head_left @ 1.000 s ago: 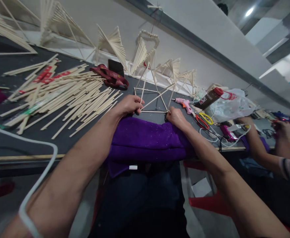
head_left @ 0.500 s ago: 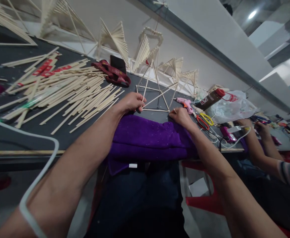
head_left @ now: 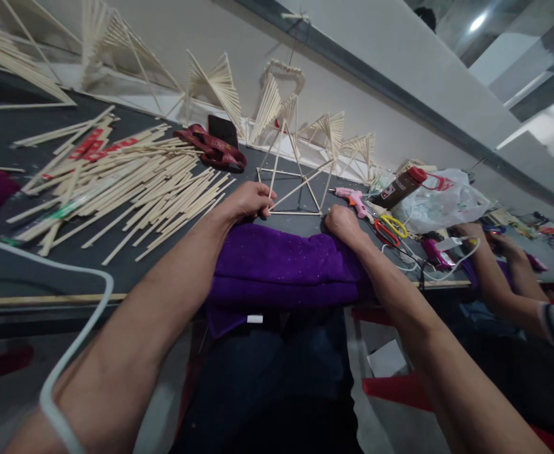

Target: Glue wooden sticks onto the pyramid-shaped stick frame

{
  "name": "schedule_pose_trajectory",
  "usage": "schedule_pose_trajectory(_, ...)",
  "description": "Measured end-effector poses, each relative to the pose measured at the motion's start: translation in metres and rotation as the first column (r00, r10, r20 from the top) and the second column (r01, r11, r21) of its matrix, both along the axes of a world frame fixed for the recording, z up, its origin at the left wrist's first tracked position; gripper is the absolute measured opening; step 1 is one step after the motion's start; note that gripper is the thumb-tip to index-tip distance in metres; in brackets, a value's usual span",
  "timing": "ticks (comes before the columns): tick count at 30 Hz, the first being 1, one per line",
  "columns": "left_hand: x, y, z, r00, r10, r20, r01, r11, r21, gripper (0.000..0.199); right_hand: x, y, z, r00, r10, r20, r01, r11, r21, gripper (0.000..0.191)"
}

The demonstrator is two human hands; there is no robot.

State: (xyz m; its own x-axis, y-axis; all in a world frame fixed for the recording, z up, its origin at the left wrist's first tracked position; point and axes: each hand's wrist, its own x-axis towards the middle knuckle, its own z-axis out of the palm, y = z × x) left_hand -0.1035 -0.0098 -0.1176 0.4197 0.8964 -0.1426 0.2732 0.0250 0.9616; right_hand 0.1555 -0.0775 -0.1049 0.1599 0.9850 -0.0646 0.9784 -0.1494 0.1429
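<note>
Where a wall [head_left: 243,38] lines dark tabletop [head_left: 128,274], left hand [head_left: 251,199] pinches a stick frame [head_left: 300,187], right hand [head_left: 342,223] unclear.

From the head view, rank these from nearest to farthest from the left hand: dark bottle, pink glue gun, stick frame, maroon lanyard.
From the left hand:
1. Stick frame: at its fingertips.
2. Maroon lanyard: farther back, slightly left.
3. Pink glue gun: right, past the frame.
4. Dark bottle: farther right, beyond the glue gun.

A ceiling light [head_left: 477,22] glows beyond the pale grey wall [head_left: 211,28].
</note>
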Motion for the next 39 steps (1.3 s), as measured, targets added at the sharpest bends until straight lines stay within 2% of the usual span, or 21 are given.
schedule_pose_trajectory(3, 0.000, 0.002, -0.001, 1.000, -0.018, 0.002, 0.018, 1.000, -0.008, 0.022, 0.028, 0.001, 0.006, 0.998, -0.068, -0.008, 0.068, 0.993, 0.095, 0.032)
schedule_pose_trajectory(6, 0.000, 0.003, -0.001, 1.000, -0.027, 0.004, 0.027, 1.000, -0.013, 0.020, 0.046, 0.007, 0.009, 0.991, -0.037, -0.131, 0.059, 0.983, 0.174, 0.036)
schedule_pose_trajectory(8, 0.001, 0.002, -0.001, 1.000, -0.021, -0.001, 0.021, 1.000, -0.015, 0.019, 0.047, 0.014, 0.005, 0.962, 0.036, -0.271, 0.015, 0.982, 0.187, 0.042)
schedule_pose_trajectory(10, 0.001, 0.001, 0.000, 1.000, -0.016, -0.007, 0.016, 1.000, -0.019, 0.018, 0.041, 0.020, -0.002, 0.918, 0.102, -0.384, -0.043, 0.986, 0.158, 0.038)
schedule_pose_trajectory(13, 0.000, -0.001, 0.003, 1.000, -0.016, -0.019, 0.015, 1.000, -0.025, 0.016, 0.028, 0.027, -0.009, 0.869, 0.167, -0.466, -0.124, 0.985, 0.121, 0.031)
schedule_pose_trajectory(19, 0.000, -0.006, 0.007, 0.999, -0.038, -0.028, 0.037, 0.999, -0.021, 0.016, 0.021, 0.014, -0.003, 0.855, 0.232, -0.464, -0.178, 0.971, 0.158, 0.016)
schedule_pose_trajectory(25, 0.000, -0.011, 0.009, 0.993, -0.110, -0.038, 0.109, 0.994, -0.030, 0.019, 0.018, -0.015, 0.007, 0.861, 0.250, -0.443, -0.223, 0.968, 0.114, 0.013)
schedule_pose_trajectory(31, 0.000, -0.012, 0.007, 0.987, -0.152, -0.046, 0.152, 0.988, -0.015, 0.023, 0.020, -0.021, 0.007, 0.866, 0.239, -0.439, -0.219, 0.971, 0.098, 0.013)
schedule_pose_trajectory(33, -0.001, -0.011, 0.005, 0.987, -0.156, -0.030, 0.156, 0.988, -0.015, 0.023, 0.024, -0.022, 0.013, 0.860, 0.209, -0.465, -0.173, 0.978, 0.119, 0.014)
schedule_pose_trajectory(35, -0.002, -0.010, 0.005, 0.988, -0.153, -0.003, 0.153, 0.988, -0.015, 0.024, 0.028, -0.026, 0.028, 0.817, 0.160, -0.554, -0.065, 0.980, 0.187, 0.017)
schedule_pose_trajectory(37, -0.003, -0.010, 0.005, 0.990, -0.140, 0.013, 0.140, 0.990, -0.019, 0.026, 0.029, -0.034, 0.051, 0.706, 0.177, -0.686, 0.063, 0.949, 0.310, 0.025)
schedule_pose_trajectory(39, -0.004, -0.009, 0.008, 0.994, -0.109, 0.005, 0.109, 0.994, -0.023, 0.025, 0.025, -0.045, 0.081, 0.545, 0.309, -0.779, 0.164, 0.872, 0.460, 0.028)
